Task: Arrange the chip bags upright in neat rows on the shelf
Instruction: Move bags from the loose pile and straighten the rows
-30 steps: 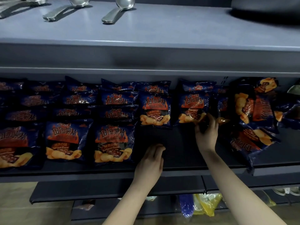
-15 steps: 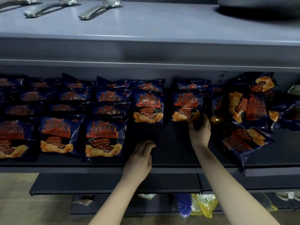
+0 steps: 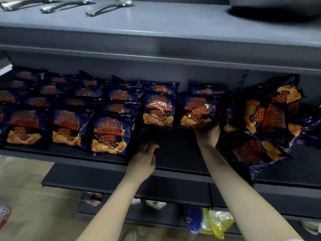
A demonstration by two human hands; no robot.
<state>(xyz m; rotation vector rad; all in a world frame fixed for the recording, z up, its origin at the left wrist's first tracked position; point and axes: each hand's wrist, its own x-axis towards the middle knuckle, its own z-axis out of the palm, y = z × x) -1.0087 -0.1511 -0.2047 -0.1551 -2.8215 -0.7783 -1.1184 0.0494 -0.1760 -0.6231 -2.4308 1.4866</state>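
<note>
Dark blue chip bags with orange print stand in rows on the dark shelf [image 3: 175, 150], filling its left and middle. My right hand [image 3: 207, 134] grips the bottom edge of one upright chip bag [image 3: 198, 110] at the right end of the second row, with its fingertips hidden behind the bag. My left hand [image 3: 144, 159] rests on the bare shelf with loosely curled fingers, holding nothing, just right of the front bag [image 3: 109, 134]. A jumbled pile of bags [image 3: 264, 119] lies tilted and sideways at the right.
Metal ladles [image 3: 104, 9] and a dark pan [image 3: 274, 7] lie on the grey upper shelf. Yellow and blue packets [image 3: 217, 221] sit on a lower shelf between my forearms. One bag from the pile [image 3: 257, 153] overhangs the shelf's front edge.
The view has shifted slightly. Both hands keep their places: the right stays on the bag's bottom edge and the left stays on the shelf.
</note>
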